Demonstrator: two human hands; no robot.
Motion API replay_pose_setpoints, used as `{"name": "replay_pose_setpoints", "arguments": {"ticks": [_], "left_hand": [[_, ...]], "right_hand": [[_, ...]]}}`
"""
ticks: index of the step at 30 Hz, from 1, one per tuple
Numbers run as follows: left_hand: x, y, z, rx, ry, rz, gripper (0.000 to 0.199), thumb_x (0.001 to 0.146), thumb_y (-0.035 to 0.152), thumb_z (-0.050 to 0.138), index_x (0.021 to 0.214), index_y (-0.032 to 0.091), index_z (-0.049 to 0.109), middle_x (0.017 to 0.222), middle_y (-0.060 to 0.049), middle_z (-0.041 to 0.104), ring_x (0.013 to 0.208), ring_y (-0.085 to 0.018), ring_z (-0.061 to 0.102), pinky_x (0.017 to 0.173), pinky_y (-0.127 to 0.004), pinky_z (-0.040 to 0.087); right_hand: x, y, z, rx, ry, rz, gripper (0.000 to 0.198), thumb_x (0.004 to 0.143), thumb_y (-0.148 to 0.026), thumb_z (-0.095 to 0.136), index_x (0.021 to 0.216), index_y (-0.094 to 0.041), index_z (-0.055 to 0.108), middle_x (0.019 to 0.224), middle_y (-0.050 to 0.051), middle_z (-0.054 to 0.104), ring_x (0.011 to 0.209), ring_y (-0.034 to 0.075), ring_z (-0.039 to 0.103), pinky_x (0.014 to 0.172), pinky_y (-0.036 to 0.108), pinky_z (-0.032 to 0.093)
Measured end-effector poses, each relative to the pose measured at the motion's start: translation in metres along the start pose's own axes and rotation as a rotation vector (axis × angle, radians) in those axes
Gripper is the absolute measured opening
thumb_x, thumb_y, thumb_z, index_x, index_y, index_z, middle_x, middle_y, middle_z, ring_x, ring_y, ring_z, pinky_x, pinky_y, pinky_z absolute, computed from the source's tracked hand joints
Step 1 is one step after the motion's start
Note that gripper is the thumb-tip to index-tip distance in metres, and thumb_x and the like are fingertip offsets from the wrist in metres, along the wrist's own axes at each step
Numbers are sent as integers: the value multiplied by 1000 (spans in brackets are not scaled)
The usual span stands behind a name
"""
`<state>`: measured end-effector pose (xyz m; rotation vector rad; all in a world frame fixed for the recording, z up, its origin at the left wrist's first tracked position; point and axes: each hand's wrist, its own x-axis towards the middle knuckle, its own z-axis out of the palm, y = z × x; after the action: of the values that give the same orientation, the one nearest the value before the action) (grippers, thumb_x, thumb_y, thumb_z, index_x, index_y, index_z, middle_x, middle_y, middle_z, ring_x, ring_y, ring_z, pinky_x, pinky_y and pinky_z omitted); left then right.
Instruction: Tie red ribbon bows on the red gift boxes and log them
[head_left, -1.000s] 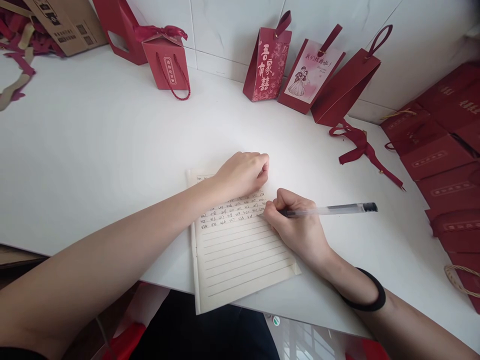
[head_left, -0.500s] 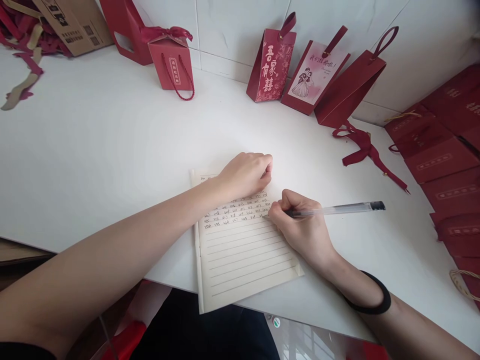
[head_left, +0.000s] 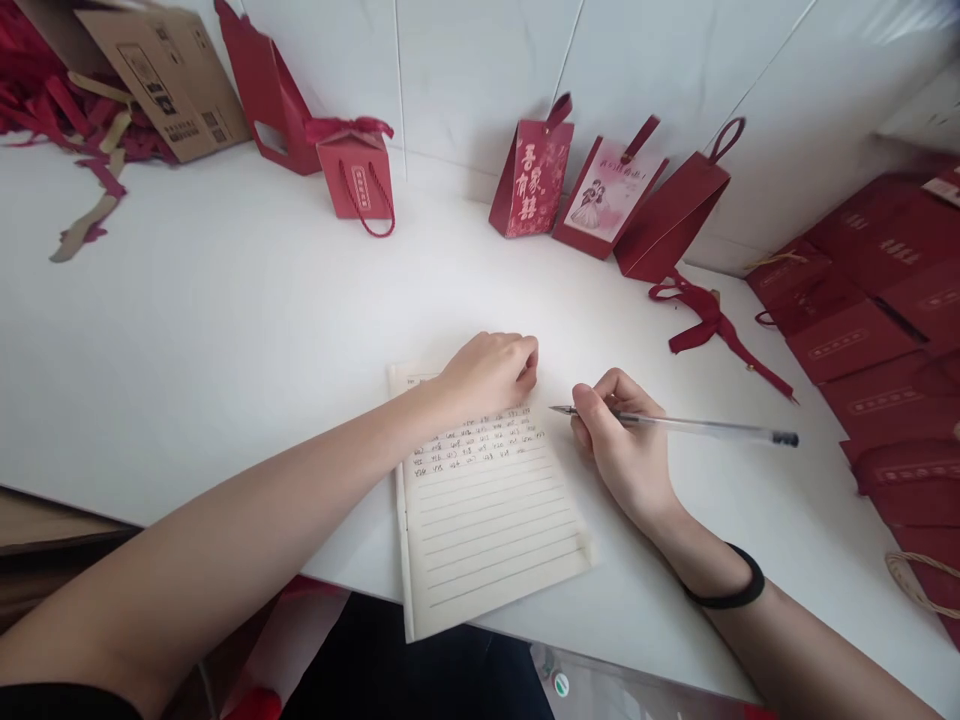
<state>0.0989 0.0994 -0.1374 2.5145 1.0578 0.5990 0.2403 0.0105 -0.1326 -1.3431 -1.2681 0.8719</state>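
A lined notebook (head_left: 487,540) lies near the table's front edge, its upper lines filled with small handwriting and its lower lines blank. Across its top rests my left hand (head_left: 491,370), curled into a loose fist with the fingers tucked under; part of the writing is hidden beneath the hand and wrist. My right hand (head_left: 630,440), just right of the page, pinches a clear gel pen (head_left: 712,430) with a dark end. The pen's tip points left, near the page's right edge and apart from the last written line.
Along the wall stand a small red gift box (head_left: 356,180) with rope handles, and red bags, one with white characters (head_left: 532,180). Red ribbon (head_left: 712,320) lies at right, before stacked red boxes (head_left: 847,340). A cardboard box (head_left: 165,85) and ribbon pile (head_left: 82,125) sit back left.
My right hand has lifted the pen off the page and moved right, with the tip now showing. My left hand stays on the notebook. The whole view has shifted a little.
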Motion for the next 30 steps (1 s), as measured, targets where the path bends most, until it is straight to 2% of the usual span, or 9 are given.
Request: {"name": "replay_pose_setpoints", "arguments": {"ticks": [4, 7, 11, 14, 18, 21, 24, 30], "left_hand": [[-3, 0, -2, 5, -2, 2, 12, 77, 15, 43, 70, 17, 52, 66, 1, 56, 57, -11, 49, 54, -24, 35], [-5, -2, -3, 3, -10, 5, 12, 78, 16, 42, 71, 17, 52, 69, 0, 58, 59, -11, 51, 57, -24, 37], [-8, -2, -4, 50, -6, 9, 15, 80, 18, 40, 75, 17, 55, 74, -1, 61, 65, -13, 54, 63, -26, 40], [-10, -1, -6, 95, -13, 6, 17, 80, 18, 39, 80, 16, 56, 79, -3, 62, 73, -16, 56, 73, -31, 41], [-13, -1, -6, 112, -38, -9, 19, 81, 19, 38, 86, 15, 56, 84, -5, 62, 77, -17, 56, 79, -35, 41], [-14, -1, -6, 110, -42, -10, 20, 81, 18, 36, 85, 15, 55, 86, -5, 63, 78, -17, 56, 79, -36, 41], [-13, 0, -7, 122, -57, -24, 21, 81, 17, 35, 83, 15, 55, 89, -6, 63, 79, -18, 56, 78, -36, 40], [-14, -2, -14, 88, -75, -81, 26, 82, 15, 32, 94, 15, 55, 89, -6, 64, 76, -17, 56, 80, -35, 40]], "right_hand": [[17, 9, -13, -73, 79, -68, 29, 85, -46, 55, 77, -18, 51, 55, -4, 49, 38, 7, 36, 35, 17, 27], [26, 15, -17, -78, 114, -64, 40, 86, -57, 47, 90, -17, 54, 58, 0, 55, 38, 9, 41, 33, 18, 28], [29, 20, -15, -81, 109, -27, 51, 84, -65, 41, 83, -15, 55, 56, 2, 57, 37, 11, 42, 33, 20, 31], [34, 23, -14, -161, 132, -47, 50, 83, -65, 42, 78, -16, 52, 68, 4, 60, 36, 9, 41, 37, 23, 36], [67, 18, -26, -404, 167, -217, 41, 83, -58, 44, 84, -17, 48, 89, 6, 59, 51, 14, 51, 50, 28, 45], [111, 3, -43, -618, 266, -293, 24, 85, -41, 45, 89, -17, 47, 93, 7, 57, 70, 19, 55, 64, 30, 46], [155, -13, -58, -756, 340, -250, 18, 84, -28, 47, 96, -16, 49, 92, 10, 55, 81, 22, 54, 69, 31, 43], [210, -28, -74, -968, 448, -138, 30, 85, -13, 48, 114, -7, 45, 107, 18, 49, 102, 29, 46, 80, 36, 40]]}}
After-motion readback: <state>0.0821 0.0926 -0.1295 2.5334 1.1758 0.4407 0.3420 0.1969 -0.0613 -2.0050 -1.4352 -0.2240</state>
